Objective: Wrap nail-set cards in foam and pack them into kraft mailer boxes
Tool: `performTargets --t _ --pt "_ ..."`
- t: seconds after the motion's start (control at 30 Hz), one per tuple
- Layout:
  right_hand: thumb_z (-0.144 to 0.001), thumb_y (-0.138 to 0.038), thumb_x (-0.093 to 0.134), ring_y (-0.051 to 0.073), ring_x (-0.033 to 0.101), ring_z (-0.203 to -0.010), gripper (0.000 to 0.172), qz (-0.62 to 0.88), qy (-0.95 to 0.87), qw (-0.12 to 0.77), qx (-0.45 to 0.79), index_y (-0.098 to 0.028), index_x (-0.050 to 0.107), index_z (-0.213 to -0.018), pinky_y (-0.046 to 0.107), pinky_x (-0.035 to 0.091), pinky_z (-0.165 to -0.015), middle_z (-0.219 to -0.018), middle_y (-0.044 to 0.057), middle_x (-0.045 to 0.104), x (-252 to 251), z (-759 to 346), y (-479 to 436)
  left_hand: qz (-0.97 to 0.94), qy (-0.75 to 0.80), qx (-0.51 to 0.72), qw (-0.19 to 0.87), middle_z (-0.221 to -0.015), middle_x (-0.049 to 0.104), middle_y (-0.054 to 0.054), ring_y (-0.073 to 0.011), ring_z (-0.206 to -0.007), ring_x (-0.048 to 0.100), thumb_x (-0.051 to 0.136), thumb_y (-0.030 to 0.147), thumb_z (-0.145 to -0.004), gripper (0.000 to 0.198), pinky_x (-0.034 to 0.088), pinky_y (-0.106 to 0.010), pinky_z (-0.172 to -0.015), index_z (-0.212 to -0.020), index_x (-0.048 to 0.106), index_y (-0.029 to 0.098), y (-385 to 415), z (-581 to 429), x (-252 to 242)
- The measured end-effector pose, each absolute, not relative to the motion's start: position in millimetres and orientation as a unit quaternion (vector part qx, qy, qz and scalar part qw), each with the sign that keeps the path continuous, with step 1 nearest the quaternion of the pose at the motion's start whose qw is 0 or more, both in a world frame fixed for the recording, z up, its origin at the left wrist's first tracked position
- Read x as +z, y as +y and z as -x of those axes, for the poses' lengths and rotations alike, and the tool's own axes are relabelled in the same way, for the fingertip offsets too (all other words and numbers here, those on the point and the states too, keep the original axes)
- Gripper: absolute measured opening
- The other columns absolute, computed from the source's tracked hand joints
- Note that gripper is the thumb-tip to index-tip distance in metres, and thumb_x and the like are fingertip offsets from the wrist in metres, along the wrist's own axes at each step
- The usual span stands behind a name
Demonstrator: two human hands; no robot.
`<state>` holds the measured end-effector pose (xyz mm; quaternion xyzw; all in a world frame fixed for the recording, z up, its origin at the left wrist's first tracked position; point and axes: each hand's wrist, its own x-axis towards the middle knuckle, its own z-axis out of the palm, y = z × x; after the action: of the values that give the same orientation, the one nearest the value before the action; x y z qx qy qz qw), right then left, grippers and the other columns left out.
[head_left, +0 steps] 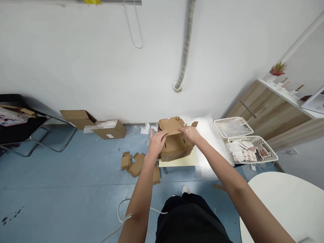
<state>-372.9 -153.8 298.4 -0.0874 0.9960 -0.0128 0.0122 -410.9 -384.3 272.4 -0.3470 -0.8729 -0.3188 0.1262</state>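
A flat-cut cardboard box [171,125] is held up by its near edge between both of my hands. My left hand [157,143] grips its left corner, with the index finger pointing up. At the right corner, my right hand [190,132] pinches the board. Just below lies a stack of flat cardboard blanks [177,156], with dark slots showing on the top sheet. The stack rests on a low, pale yellow surface [177,163]. My fingertips are partly hidden behind the cardboard.
Small folded cardboard boxes [136,164] lie on the blue floor at left. An open carton [111,130] stands by the wall. White sheeting [205,141] and two white baskets [253,138] are at right, with a round white table [288,206] nearer me. A white cable [121,219] crosses my left arm.
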Motion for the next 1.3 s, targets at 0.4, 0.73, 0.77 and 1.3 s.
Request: performTargets --t 0.4,0.73,0.77,1.3 --pt "-0.092 -0.009 0.039 0.02 0.058 -0.119 0.042 -0.032 0.967 -0.251 0.008 -0.017 0.059 -0.128 0.039 0.044 -0.105 -0.125 0.009 0.066 324.3 205.0 -70.7 0.567 -0.72 -0.374 0.144 -0.128 0.064 -0.004 -0.0176 -0.121 0.058 0.038 0.016 -0.096 0.038 0.004 -0.056 -0.121 -0.126 0.059 0.026 -276.4 338.8 314.0" --pt "-0.093 -0.007 0.039 0.021 0.061 -0.116 0.041 -0.313 0.916 -0.232 0.095 -0.017 0.063 -0.124 0.041 0.044 -0.107 -0.123 0.01 0.067 289.4 -68.6 -44.4 0.764 -0.54 -0.353 -0.002 -0.134 0.061 -0.005 -0.0182 -0.124 0.056 0.039 0.012 -0.094 0.043 0.005 -0.056 -0.12 -0.131 0.055 0.026 -140.2 160.4 278.0" --pt "-0.093 -0.007 0.038 0.021 0.06 -0.117 0.042 -0.341 0.907 -0.229 0.093 -0.018 0.062 -0.125 0.042 0.044 -0.107 -0.124 0.01 0.067 281.6 -97.2 -45.9 0.778 -0.523 -0.348 -0.016 -0.134 0.06 -0.005 -0.0183 -0.125 0.055 0.039 0.012 -0.094 0.044 0.004 -0.057 -0.12 -0.132 0.054 0.027 -130.0 136.2 270.6" --pt "-0.087 -0.004 0.04 0.024 0.054 -0.125 0.052 -0.56 0.819 -0.071 -0.104 -0.02 0.056 -0.133 0.045 0.044 -0.105 -0.133 0.012 0.06 69.0 -327.5 -141.4 0.858 -0.471 -0.111 -0.17 -0.134 0.06 -0.002 -0.0261 -0.134 0.045 0.036 0.011 -0.094 0.045 0.009 -0.066 -0.116 -0.126 0.058 0.033 -112.3 -87.9 81.4"
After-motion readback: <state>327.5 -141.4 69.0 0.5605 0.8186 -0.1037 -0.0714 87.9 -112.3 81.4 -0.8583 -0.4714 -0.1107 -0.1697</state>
